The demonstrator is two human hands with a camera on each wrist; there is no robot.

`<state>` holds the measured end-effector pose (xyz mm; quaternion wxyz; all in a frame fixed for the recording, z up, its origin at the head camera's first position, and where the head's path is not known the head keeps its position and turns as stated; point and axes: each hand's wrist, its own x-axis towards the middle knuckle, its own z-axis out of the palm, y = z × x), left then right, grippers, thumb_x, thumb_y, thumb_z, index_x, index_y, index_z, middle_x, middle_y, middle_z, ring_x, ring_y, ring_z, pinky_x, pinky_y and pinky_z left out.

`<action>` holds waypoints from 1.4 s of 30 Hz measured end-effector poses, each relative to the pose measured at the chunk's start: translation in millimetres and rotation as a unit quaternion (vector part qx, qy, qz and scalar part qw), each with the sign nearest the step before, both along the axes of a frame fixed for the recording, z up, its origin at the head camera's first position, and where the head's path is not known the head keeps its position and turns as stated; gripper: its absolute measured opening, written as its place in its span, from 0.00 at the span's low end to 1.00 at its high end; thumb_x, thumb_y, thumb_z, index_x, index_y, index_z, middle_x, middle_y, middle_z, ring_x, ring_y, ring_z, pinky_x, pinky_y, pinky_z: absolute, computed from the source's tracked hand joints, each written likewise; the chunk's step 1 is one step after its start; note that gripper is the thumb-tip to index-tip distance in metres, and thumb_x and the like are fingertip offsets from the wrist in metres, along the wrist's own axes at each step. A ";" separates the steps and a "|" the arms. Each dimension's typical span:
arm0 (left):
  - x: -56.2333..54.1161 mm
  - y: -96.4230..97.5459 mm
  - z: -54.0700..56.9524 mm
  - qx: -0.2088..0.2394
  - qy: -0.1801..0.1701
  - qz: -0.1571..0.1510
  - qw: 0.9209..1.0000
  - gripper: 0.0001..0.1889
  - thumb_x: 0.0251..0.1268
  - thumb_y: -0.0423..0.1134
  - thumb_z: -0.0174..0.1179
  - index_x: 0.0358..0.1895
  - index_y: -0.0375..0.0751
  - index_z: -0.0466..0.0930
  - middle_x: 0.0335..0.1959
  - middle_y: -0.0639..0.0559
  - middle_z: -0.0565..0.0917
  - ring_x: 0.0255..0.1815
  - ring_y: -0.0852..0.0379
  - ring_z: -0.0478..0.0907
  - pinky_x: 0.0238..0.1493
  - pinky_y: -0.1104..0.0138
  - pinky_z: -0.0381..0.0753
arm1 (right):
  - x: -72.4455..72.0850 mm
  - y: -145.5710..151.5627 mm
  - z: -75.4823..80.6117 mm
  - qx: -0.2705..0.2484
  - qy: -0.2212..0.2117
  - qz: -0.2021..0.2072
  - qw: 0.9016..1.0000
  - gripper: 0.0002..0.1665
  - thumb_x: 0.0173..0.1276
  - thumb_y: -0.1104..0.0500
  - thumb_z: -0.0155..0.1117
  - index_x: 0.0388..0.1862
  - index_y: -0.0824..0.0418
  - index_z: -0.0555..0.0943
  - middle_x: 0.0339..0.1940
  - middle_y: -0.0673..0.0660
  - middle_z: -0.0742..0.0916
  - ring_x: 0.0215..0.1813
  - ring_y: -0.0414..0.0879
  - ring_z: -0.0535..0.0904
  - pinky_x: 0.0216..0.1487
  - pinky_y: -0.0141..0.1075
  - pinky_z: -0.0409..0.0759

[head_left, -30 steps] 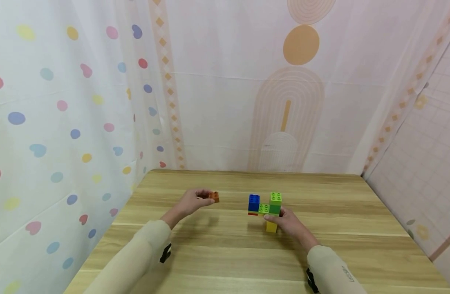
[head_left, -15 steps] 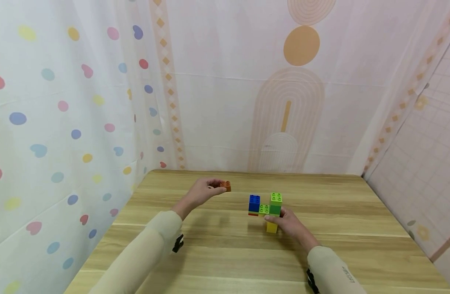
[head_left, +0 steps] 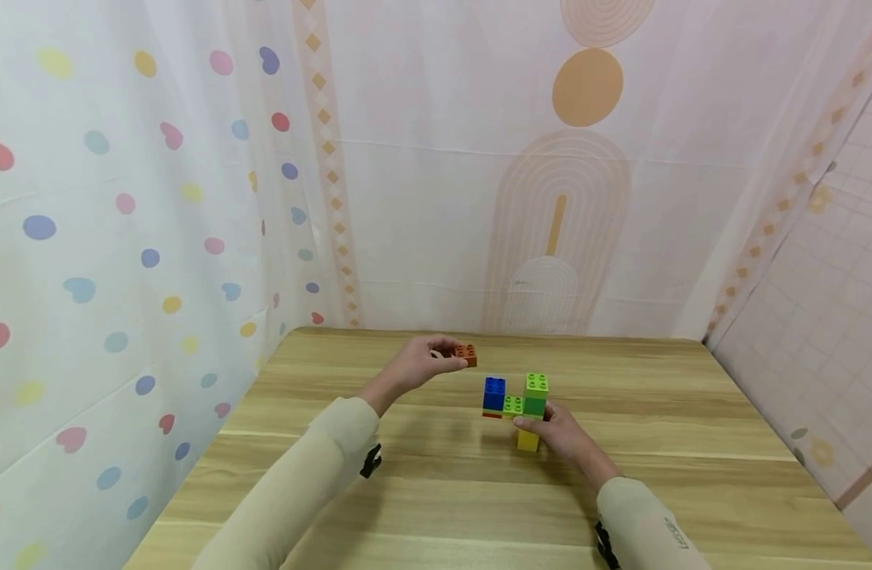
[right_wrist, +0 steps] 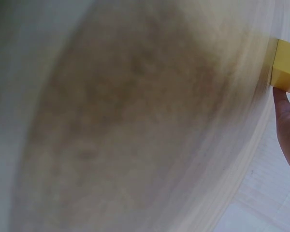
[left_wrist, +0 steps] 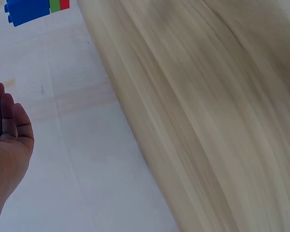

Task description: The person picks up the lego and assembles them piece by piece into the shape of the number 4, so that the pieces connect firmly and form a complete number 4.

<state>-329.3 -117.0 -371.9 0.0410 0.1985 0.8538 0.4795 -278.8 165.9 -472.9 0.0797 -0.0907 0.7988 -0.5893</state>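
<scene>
In the head view my left hand [head_left: 423, 362] pinches an orange-brown toy brick [head_left: 466, 355] above the table, up and left of a brick structure. That structure joins a blue brick [head_left: 495, 393] with a red layer under it, a flat lime piece [head_left: 512, 405], and a column of lime, green and yellow bricks [head_left: 536, 388]. Around the column's lower part, my right hand [head_left: 565, 434] grips with thumb and fingers. The left wrist view catches the blue brick [left_wrist: 28, 10] at its top and the left hand [left_wrist: 9, 140] at its edge. A yellow brick [right_wrist: 287, 67] shows in the right wrist view.
The wooden table [head_left: 436, 507] has its far edge against a patterned curtain [head_left: 421, 198]. A dotted curtain [head_left: 143, 261] hangs along the left side, and another light curtain [head_left: 828, 317] on the right.
My left hand has carried the orange-brown brick right and slightly up, closer to the structure. The right hand and the structure have stayed put.
</scene>
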 end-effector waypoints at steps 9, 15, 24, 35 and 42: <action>-0.2 18.1 4.6 -0.017 0.008 -0.029 0.999 0.21 0.62 0.49 0.69 0.56 0.45 0.83 0.43 0.52 0.82 0.43 0.53 0.76 0.39 0.62 0.77 | -0.4 0.2 0.2 -0.006 -0.002 0.009 1.000 0.27 0.71 0.49 0.66 0.60 0.65 0.78 0.56 0.59 0.84 0.55 0.48 0.77 0.62 0.51 0.71; 2.6 26.7 4.1 -0.025 0.011 -0.055 0.998 0.19 0.62 0.47 0.70 0.54 0.46 0.84 0.42 0.54 0.83 0.40 0.52 0.77 0.39 0.59 0.79 | -0.9 1.4 -0.9 -0.011 0.000 0.022 1.000 0.27 0.71 0.49 0.65 0.61 0.66 0.77 0.57 0.60 0.84 0.57 0.50 0.77 0.62 0.53 0.70; 3.9 32.9 -0.4 -0.042 0.014 -0.066 0.997 0.20 0.61 0.47 0.71 0.55 0.47 0.84 0.42 0.55 0.83 0.43 0.53 0.77 0.40 0.62 0.79 | -1.4 1.6 0.0 -0.007 0.000 0.022 1.000 0.27 0.71 0.49 0.65 0.61 0.65 0.78 0.56 0.59 0.84 0.57 0.49 0.77 0.63 0.53 0.69; 4.6 36.7 -8.5 -0.047 0.019 -0.086 0.995 0.17 0.62 0.43 0.71 0.54 0.48 0.85 0.42 0.57 0.83 0.48 0.51 0.77 0.45 0.62 0.76 | -1.8 1.2 -2.3 -0.009 0.000 0.027 1.000 0.27 0.72 0.49 0.65 0.60 0.66 0.78 0.56 0.59 0.85 0.55 0.48 0.78 0.61 0.51 0.71; 5.9 37.1 -9.5 -0.046 0.011 -0.082 0.996 0.18 0.61 0.45 0.71 0.53 0.48 0.85 0.41 0.57 0.83 0.45 0.51 0.76 0.42 0.62 0.76 | -3.0 1.6 -2.4 -0.010 0.005 0.029 1.000 0.26 0.71 0.49 0.65 0.60 0.66 0.79 0.56 0.59 0.85 0.55 0.48 0.78 0.61 0.51 0.71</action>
